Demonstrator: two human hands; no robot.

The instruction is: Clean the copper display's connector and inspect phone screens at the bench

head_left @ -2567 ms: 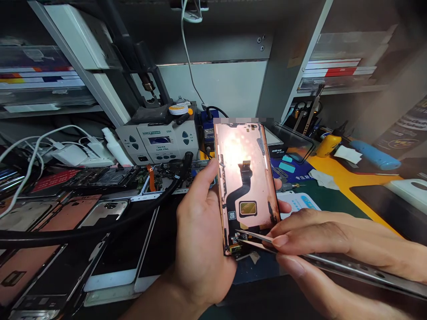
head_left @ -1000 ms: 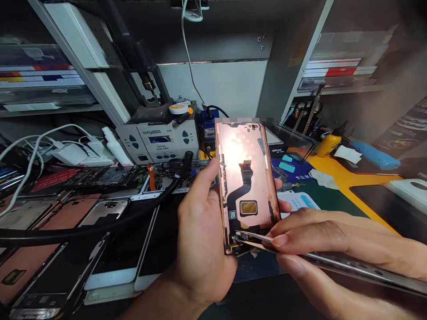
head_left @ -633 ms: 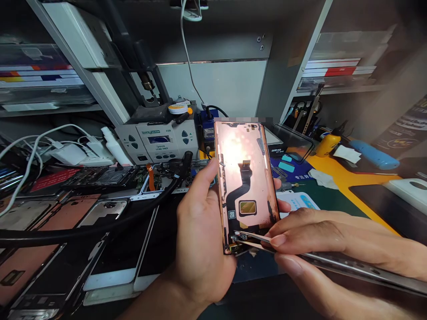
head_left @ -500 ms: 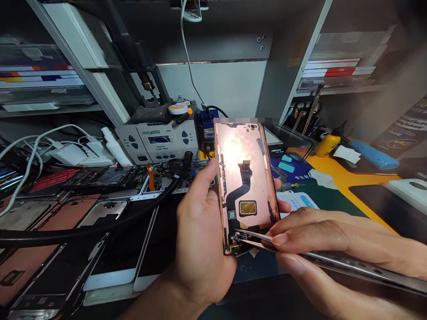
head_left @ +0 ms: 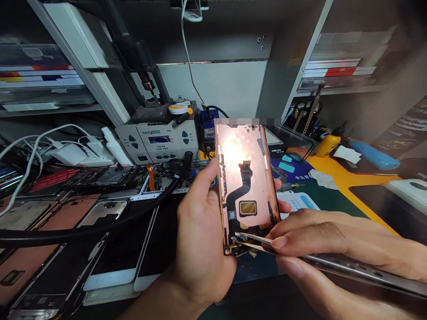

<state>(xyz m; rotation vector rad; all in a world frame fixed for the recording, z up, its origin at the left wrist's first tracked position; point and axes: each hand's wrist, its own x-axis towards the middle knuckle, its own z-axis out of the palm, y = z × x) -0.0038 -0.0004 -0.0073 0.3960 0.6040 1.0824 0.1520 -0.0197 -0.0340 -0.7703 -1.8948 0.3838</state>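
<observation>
My left hand [head_left: 203,231] is wrapped round a phone screen assembly [head_left: 263,178], holding it upright with its copper-coloured back towards me. A black flex cable [head_left: 245,182] runs down that back from a gold-ended connector to the lower edge. Between the thumb and fingers of my right hand [head_left: 313,240] is a pair of metal tweezers [head_left: 353,266]. Their slightly parted tips reach the small chips and dark flex at the panel's bottom left; whether they pinch anything there I cannot tell.
Several phone screens and frames [head_left: 123,249] lie on the left, crossed by a thick black hose [head_left: 140,213]. A grey hot-air station [head_left: 160,142] stands behind. At the right are a yellow bottle [head_left: 328,146], a blue bottle [head_left: 375,154] and a dark phone [head_left: 383,204].
The tweezer tips have shifted very slightly down at the panel's lower edge. My left hand and the screen assembly have stayed almost still.
</observation>
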